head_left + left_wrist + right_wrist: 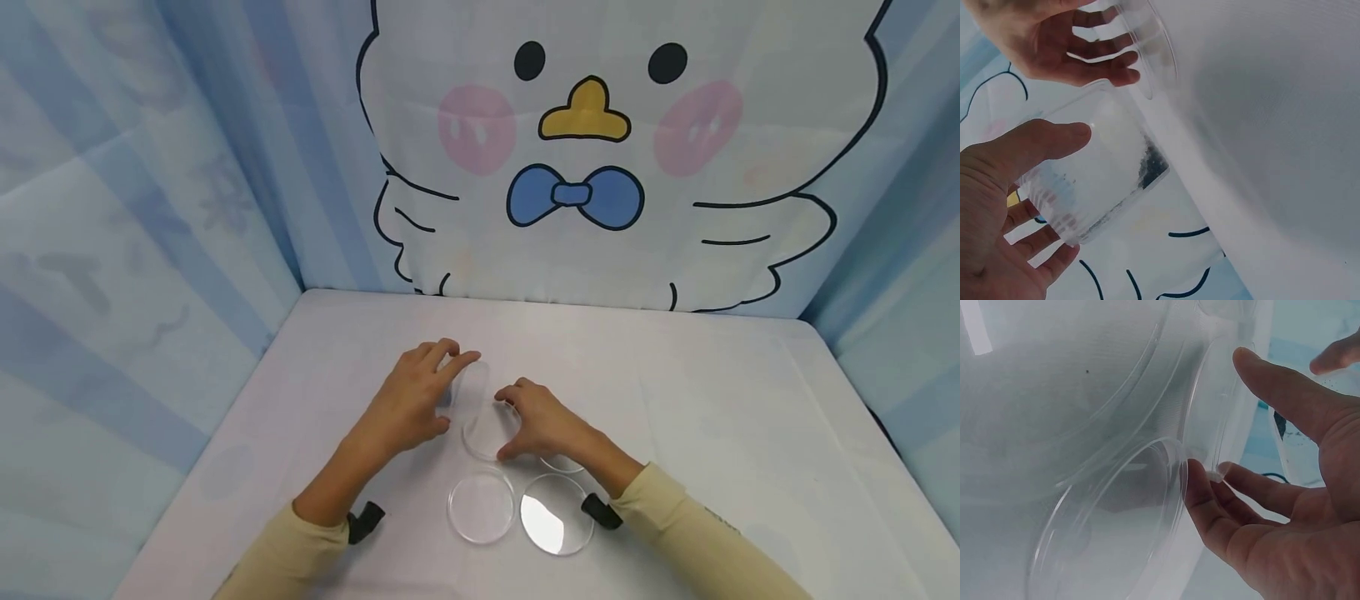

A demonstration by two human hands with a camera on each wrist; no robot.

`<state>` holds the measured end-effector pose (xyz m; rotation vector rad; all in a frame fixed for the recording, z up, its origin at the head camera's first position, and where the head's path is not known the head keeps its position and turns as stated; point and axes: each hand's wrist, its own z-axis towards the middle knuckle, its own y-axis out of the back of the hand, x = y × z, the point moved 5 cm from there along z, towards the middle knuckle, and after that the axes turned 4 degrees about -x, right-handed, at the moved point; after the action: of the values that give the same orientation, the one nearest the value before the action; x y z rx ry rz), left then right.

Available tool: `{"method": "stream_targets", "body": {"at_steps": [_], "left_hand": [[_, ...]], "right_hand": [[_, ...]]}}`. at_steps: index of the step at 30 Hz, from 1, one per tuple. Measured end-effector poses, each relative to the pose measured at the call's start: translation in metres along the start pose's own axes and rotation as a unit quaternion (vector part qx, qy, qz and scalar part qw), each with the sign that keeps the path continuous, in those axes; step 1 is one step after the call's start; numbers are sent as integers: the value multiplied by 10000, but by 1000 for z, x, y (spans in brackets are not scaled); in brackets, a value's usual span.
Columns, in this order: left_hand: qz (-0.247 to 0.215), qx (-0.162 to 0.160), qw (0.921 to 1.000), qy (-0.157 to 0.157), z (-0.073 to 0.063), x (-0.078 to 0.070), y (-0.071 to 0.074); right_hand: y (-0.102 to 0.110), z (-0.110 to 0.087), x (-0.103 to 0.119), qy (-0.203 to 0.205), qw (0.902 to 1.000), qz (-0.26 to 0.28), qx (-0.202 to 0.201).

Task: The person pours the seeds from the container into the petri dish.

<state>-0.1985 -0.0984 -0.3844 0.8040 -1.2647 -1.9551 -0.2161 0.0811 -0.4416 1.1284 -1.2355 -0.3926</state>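
Observation:
My left hand (408,404) holds a clear, rectangular plastic container (1107,150), thumb on one side and fingers on the other. Dark, grainy matter (1152,164) sits in one corner of the container, which looks tilted in the head view. To its right, my right hand (547,421) grips a round clear petri dish (487,435) by its rim, thumb near and fingers far. The dish lies at the table surface; whether it is slightly raised I cannot tell. Another dish (1110,531) shows close below the right fingers.
Nearer me on the white table (360,333) lie two clear round dishes, a left one (482,506) and a right one (551,521). A further dish (562,464) is partly hidden under the right wrist. A printed curtain (480,242) borders the table's back.

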Motion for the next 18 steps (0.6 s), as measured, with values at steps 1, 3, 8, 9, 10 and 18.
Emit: {"method": "stream_targets", "body": {"at_steps": [1, 3, 8, 9, 10, 18], "left_hand": [[26, -4, 10000, -32, 0, -1, 0], [101, -5, 9999, -87, 0, -2, -1], [297, 0, 9993, -208, 1, -6, -1], [331, 1, 9992, -238, 1, -6, -1], [366, 4, 9990, -273, 1, -7, -1], [619, -118, 9965, -550, 0, -14, 1]], "right_hand": [[0, 0, -1, 13, 10000, -9, -3], [0, 0, -1, 36, 10000, 16, -5], [1, 0, -2, 97, 9999, 91, -21], [1, 0, -2, 98, 9999, 99, -22], [1, 0, -2, 96, 9999, 100, -23], [1, 1, -3, 152, 9998, 80, -47]]}}
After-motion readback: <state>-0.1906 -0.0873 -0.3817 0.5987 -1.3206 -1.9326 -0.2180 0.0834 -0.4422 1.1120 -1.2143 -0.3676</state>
